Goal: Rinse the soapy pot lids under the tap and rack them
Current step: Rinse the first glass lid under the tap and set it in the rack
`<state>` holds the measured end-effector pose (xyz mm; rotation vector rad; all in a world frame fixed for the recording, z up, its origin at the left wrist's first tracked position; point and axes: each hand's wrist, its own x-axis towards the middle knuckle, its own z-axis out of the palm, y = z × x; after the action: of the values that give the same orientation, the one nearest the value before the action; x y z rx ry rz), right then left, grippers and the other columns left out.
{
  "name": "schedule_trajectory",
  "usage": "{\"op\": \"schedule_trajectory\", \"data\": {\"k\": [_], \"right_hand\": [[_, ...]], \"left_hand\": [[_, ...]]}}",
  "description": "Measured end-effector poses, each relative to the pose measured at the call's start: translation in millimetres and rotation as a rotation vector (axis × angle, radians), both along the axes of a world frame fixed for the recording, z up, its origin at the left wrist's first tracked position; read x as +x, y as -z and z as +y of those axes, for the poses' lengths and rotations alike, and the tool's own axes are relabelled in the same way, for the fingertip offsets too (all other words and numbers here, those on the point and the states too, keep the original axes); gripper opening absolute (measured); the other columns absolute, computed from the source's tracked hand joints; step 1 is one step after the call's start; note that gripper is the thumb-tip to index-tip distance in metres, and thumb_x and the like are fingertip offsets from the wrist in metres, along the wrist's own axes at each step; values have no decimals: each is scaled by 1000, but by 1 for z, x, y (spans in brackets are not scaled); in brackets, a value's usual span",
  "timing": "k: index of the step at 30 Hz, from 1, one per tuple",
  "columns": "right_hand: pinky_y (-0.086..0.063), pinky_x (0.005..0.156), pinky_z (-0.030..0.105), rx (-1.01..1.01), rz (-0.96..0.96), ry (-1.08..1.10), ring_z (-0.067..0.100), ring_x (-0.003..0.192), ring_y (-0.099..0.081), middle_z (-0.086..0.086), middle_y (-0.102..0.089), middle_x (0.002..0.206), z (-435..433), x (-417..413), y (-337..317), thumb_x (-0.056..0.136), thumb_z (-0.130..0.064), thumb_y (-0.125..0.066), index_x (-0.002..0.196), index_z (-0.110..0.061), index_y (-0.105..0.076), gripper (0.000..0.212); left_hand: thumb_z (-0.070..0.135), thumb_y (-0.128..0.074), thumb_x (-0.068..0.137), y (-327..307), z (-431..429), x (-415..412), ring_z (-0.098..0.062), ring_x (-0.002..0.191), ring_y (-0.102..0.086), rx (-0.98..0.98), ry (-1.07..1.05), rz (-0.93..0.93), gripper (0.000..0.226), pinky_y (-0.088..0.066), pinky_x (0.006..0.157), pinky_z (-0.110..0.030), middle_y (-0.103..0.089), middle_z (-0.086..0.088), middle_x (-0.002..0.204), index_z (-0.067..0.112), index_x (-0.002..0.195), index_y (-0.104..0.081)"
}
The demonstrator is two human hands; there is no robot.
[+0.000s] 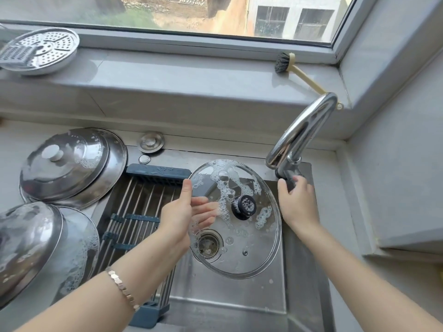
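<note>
The left hand (178, 212) pinched the glass lid (251, 250) at its left rim: thumb pressed on the top face, fingers spread underneath and visible through the glass. It held the lid above the sink (227, 291), knob (247, 207) up and the lid tilted, its far edge raised toward the tap (304, 130). Suds streaked the far half of the lid and clung to the knob. The left forearm reached in from the lower left, with a bracelet (122, 288) on the wrist.

The right hand (298, 202) was curled round the lever (288, 176) at the tap's base, knuckles up, its forearm coming in from the lower right. The lid's right rim sat just beside that wrist; I could not tell whether they touched.

The spout arched up and left, ending beyond the lid's far right edge. The drain (208, 243) showed through the glass. A rack (141, 204) of steel rods spanned the sink's left part, just beside the left hand. On the counter left of it lay two soapy lids, the far steel lid (72, 166) and the near steel lid (36, 248), apparently overlapping. On the sill (167, 73) lay a steamer plate (40, 50) far left and a brush (287, 65) at the right, well apart.
</note>
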<state>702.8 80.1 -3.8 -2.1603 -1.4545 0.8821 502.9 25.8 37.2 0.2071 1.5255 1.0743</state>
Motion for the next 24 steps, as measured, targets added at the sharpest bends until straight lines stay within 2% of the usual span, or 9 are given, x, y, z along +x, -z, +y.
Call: {"op": "schedule_trajectory", "data": {"k": [2,4,7,9,14,17,21,23,24], "right_hand": [[-45,59,26,-95,309,-254,15,64,-58,6,-62,80,-20,-21,-22,94,-41,-42,122,-22,-46,34],[-42,40,21,-239,555,-393,12,42,-56,8,-58,64,-32,-37,-29,94,-33,-49,111,-26,-50,18],[-39,31,18,-264,738,-343,15,34,-56,7,-54,50,-31,-47,-31,90,-19,-58,96,-18,-58,6],[-36,28,16,-279,798,-283,13,29,-53,7,-56,44,-26,-49,-30,90,-18,-58,96,-11,-61,10],[-43,34,16,-334,1003,-243,14,40,-62,11,-65,53,-31,-56,-27,90,-13,-56,99,-17,-62,12],[-35,28,15,-278,869,-223,13,31,-55,7,-59,43,-30,-60,-27,86,-16,-63,94,-16,-63,7],[-29,31,17,-23,637,-91,10,27,-44,-2,-50,37,-32,-66,-21,90,-32,-56,84,-10,-67,26],[-36,47,26,218,268,-23,14,49,-49,-5,-51,54,-34,-63,-10,94,-32,-50,71,-17,-65,31],[-42,59,30,300,119,32,16,67,-51,-3,-54,72,-36,-61,-5,95,-29,-48,80,-20,-69,27]], "left_hand": [[47,-46,91,-1,-1,-3,-17,44,-66,3,2,19,51,-54,44,-23,-69,-9,53,-2,81,-58],[47,-46,92,-1,-2,-6,-17,43,-65,6,-5,38,51,-53,42,-23,-68,-9,52,-2,80,-58],[48,-46,91,0,-5,-12,-16,42,-65,-12,-25,34,51,-52,40,-21,-68,-9,52,-1,79,-57],[48,-45,91,-1,-7,-15,-15,42,-65,-18,-33,-3,51,-52,39,-20,-68,-8,51,0,79,-56],[50,-46,90,-1,-8,-26,-15,44,-66,-6,-47,18,51,-52,40,-20,-69,-7,52,1,79,-56],[49,-46,90,-1,-10,-22,-16,45,-66,-9,-56,12,51,-52,40,-20,-69,-8,54,1,79,-56],[48,-46,91,-2,-6,-15,-18,46,-67,-7,-104,-39,51,-51,39,-20,-69,-10,53,0,80,-55],[49,-45,91,-3,-5,-14,-18,45,-67,-3,-143,-84,51,-51,38,-20,-69,-10,54,1,80,-54],[49,-44,91,-4,-5,-13,-18,45,-67,0,-165,-106,50,-50,37,-19,-69,-10,54,1,79,-53]]}}
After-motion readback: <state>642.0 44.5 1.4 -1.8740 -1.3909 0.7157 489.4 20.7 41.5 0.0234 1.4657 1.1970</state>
